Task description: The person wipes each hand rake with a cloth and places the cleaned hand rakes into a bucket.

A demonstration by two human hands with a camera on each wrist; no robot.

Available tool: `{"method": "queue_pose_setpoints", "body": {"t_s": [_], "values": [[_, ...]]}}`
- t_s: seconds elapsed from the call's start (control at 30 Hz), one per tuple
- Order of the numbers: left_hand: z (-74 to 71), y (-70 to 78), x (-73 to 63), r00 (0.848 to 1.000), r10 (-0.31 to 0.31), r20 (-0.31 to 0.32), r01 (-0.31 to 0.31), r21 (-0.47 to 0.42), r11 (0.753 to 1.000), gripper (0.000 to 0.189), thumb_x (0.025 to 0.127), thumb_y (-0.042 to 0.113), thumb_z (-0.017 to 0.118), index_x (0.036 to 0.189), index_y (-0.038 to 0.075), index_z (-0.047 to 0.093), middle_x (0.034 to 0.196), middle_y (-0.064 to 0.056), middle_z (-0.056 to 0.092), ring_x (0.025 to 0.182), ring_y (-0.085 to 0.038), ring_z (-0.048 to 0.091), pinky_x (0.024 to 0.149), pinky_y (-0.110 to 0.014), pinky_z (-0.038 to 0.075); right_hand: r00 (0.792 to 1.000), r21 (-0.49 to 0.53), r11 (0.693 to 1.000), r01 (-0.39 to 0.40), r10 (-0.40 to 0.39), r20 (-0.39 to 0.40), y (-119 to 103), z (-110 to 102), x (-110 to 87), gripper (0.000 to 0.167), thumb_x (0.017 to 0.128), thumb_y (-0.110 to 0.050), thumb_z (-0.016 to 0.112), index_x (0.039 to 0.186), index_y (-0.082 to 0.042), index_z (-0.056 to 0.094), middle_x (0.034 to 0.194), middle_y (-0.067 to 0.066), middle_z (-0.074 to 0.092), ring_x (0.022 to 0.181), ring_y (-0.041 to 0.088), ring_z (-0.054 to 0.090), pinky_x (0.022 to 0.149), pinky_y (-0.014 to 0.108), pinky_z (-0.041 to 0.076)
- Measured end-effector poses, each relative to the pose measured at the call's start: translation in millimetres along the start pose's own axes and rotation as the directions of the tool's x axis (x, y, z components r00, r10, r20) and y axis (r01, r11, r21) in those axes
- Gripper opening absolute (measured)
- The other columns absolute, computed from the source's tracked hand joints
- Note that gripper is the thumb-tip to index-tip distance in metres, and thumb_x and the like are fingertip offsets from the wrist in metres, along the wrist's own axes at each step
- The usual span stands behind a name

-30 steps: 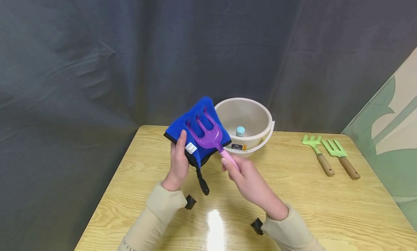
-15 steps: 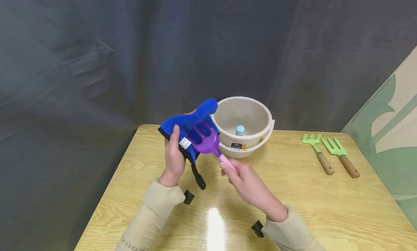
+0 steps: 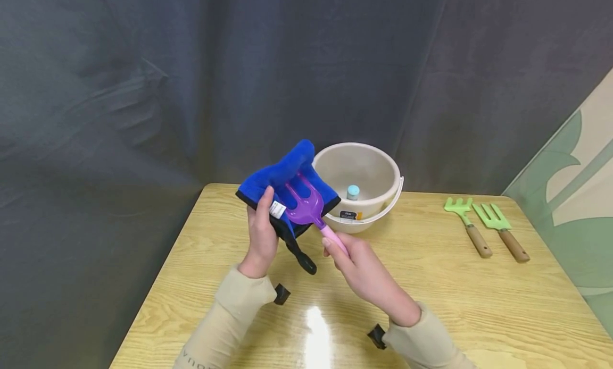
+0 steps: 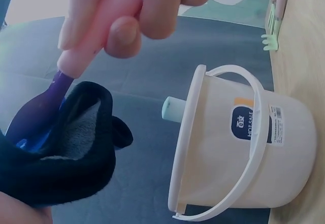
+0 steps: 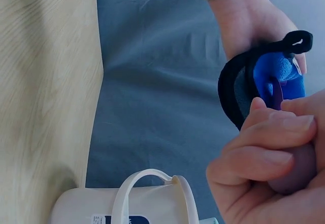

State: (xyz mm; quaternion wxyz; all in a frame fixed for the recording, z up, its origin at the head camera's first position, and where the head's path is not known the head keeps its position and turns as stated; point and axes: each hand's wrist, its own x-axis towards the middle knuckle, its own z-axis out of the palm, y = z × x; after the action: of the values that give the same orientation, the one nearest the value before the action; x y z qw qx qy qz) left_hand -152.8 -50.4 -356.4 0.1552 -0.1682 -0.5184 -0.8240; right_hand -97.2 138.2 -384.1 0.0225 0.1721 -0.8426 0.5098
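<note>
We observe a hand fork [image 3: 306, 208], purple-headed and tilted, its pink handle gripped by the right hand [image 3: 366, 262], prongs against a blue plush cloth [image 3: 275, 178]. We note the cloth is black-edged, white-tagged, creased, held in the left hand [image 3: 262, 238].

Head view: left of bucket [image 3: 366, 164], most fingers of left hand [image 3: 262, 238] hidden behind blue cloth [image 3: 278, 176]; in bucket, base of blue-topped object [image 3: 353, 191] hidden

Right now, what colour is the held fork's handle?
The handle is pink, clearest in the head view.
</note>
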Motion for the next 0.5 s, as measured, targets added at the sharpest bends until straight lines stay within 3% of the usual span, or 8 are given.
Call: {"method": "queue_pose_setpoints", "body": {"t_s": [0.27, 0.5], "values": [[2.7, -3.7, -6.2, 1.0, -0.009, 0.006, 0.009, -0.063, 0.998, 0.048, 0.106, 0.03, 0.04, 0.144, 0.0, 0.041, 0.135, -0.013, 0.056, 0.125, -0.025, 0.054, 0.109, -0.041, 0.042, 1.0, 0.011, 1.0, 0.022, -0.022, -0.007, -3.7, 0.9, 3.0, 0.026, 0.108, -0.026, 0.053, 0.091, -0.011, 0.066, 0.061, -0.005, 0.045, 0.049, 0.005, 0.035, 0.04, 0.023, 0.028], [8.2, -8.4, -19.0, 0.994, -0.105, 0.044, 0.105, -0.013, 0.994, 0.055, 0.104, 0.028, 0.04, 0.148, -0.004, 0.032, 0.138, -0.018, 0.05, 0.124, -0.023, 0.054, 0.108, -0.038, 0.043, 0.999, 0.019, 1.0, 0.019, -0.018, -0.046, -9.2, 0.0, 8.5, 0.027, 0.107, -0.026, 0.054, 0.091, -0.008, 0.066, 0.062, -0.003, 0.048, 0.051, 0.01, 0.041, 0.044, 0.025, 0.033]]}}
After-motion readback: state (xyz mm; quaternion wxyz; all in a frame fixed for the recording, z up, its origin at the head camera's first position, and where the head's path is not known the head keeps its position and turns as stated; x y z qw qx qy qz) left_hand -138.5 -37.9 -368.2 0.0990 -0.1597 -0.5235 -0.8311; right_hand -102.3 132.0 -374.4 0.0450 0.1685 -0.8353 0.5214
